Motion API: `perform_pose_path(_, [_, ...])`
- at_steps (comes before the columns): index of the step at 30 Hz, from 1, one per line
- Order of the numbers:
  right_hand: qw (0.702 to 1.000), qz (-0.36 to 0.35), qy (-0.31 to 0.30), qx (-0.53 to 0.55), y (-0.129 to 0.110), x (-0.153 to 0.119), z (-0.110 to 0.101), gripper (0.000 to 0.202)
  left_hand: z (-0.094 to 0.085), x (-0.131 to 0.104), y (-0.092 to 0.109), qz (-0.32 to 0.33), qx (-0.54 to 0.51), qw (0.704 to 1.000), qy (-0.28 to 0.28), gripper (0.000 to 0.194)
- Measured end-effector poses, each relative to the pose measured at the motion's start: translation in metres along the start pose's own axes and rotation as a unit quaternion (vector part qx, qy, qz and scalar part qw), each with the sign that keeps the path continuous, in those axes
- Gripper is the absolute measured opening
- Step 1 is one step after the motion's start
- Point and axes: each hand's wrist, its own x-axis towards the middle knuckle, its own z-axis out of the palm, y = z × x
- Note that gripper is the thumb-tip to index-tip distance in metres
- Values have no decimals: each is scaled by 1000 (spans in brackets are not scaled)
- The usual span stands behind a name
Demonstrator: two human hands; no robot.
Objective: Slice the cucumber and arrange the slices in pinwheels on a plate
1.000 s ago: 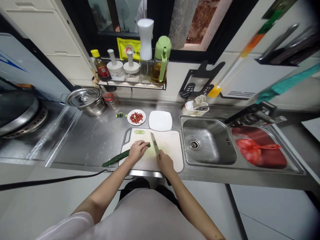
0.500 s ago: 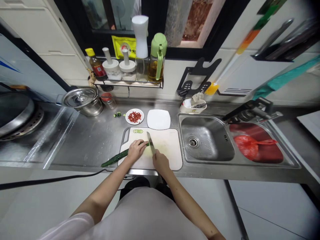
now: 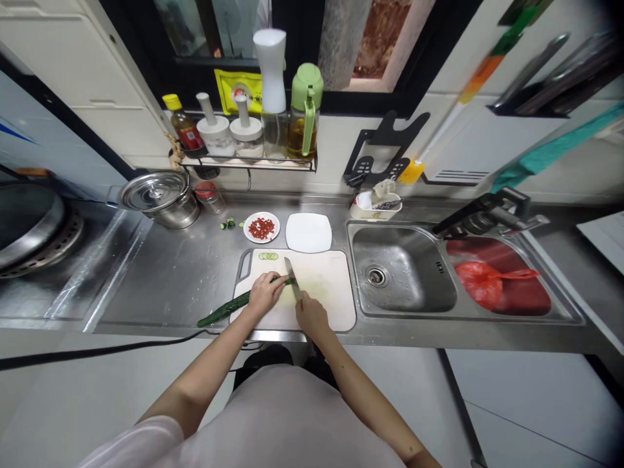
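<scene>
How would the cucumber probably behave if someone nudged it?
The cucumber is probably stiff, as its long exposed end runs nearly straight past the cutting board's edge. Its rounded sides suggest it might roll if the left hand weren't steadying it.

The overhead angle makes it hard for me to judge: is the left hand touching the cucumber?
Touching. The head view shows the left hand resting over the cucumber, with green skin showing on both sides of the hand.

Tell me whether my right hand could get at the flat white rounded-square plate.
Probably yes: across the white rectangular cutting board, nothing tall blocks the right hand from the plate, though that hand grips a silver-bladed knife.
</scene>
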Motion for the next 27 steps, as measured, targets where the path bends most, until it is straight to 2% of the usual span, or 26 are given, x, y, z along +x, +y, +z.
perform_pose_path(27, [1000, -2, -10, 2, -6, 10, 2, 29, 6, -2, -1, 12, 1, 1000, 7, 30])
